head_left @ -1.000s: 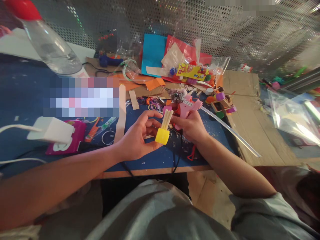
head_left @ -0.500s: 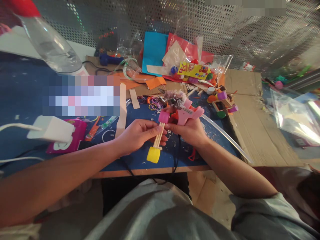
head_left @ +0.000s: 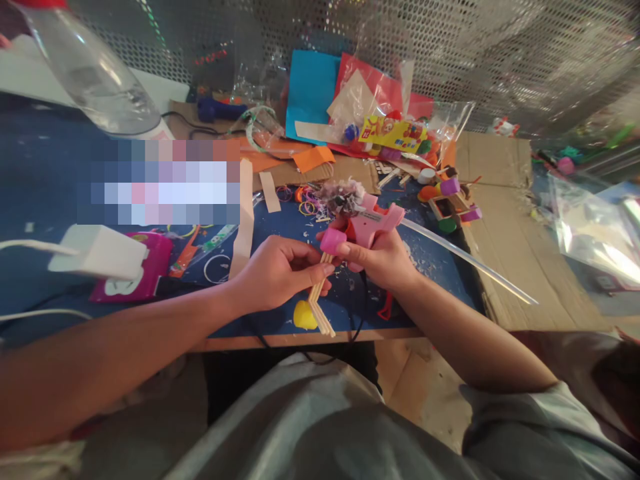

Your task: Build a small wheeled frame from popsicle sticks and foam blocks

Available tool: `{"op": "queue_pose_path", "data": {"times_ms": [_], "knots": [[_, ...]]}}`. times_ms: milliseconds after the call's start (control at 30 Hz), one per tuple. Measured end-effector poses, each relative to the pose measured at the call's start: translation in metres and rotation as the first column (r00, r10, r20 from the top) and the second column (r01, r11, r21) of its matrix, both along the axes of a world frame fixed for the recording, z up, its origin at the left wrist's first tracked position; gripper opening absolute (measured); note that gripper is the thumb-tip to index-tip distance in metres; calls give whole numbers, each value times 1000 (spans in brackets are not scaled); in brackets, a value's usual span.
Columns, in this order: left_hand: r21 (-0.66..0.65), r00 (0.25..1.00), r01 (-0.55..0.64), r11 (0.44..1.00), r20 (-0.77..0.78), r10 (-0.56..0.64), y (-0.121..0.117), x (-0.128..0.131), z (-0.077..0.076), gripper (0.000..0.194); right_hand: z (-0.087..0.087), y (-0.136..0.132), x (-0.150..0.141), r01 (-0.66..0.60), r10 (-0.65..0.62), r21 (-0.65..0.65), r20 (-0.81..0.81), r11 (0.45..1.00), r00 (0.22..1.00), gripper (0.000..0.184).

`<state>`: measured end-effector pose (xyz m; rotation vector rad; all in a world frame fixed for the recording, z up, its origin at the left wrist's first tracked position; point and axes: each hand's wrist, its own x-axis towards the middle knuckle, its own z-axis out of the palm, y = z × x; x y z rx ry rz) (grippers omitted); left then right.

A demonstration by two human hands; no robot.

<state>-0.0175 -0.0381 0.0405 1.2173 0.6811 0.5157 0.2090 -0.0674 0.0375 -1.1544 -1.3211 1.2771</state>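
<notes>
My left hand (head_left: 280, 272) pinches a small craft-stick assembly (head_left: 316, 289) of thin pale sticks between thumb and fingers. A pink cylindrical piece (head_left: 333, 240) sits at its upper end. At its lower end are a yellow piece (head_left: 305, 315) and sticks bent off at an angle. My right hand (head_left: 387, 259) is wrapped round a pink glue gun (head_left: 369, 225), and its thumb touches the pink piece. A long clear glue stick (head_left: 470, 259) juts from the gun's rear. Greyish fluffy material (head_left: 344, 197) shows by the gun's front, hiding the nozzle.
Behind my hands lie loose rubber bands (head_left: 307, 200), coloured paper (head_left: 313, 93) and a yellow-labelled plastic bag (head_left: 395, 133). A small stick model with coloured wheels (head_left: 450, 200) stands right, beside cardboard (head_left: 520, 267). At left are a bottle (head_left: 107, 93) and a white plug (head_left: 97, 252) in a magenta socket block (head_left: 150, 270).
The stick assembly has turned in my left hand, so bent sticks now show beside the yellow piece. Its pink piece has shifted right, under my right thumb. The glue gun stays in my right hand.
</notes>
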Motion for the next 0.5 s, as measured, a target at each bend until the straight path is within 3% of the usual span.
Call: {"op": "queue_pose_path", "data": {"times_ms": [500], "knots": [[-50, 999, -17, 999, -35, 16, -2, 2, 5, 39, 11, -2, -7, 39, -36, -75, 30, 996, 999, 74]]}}
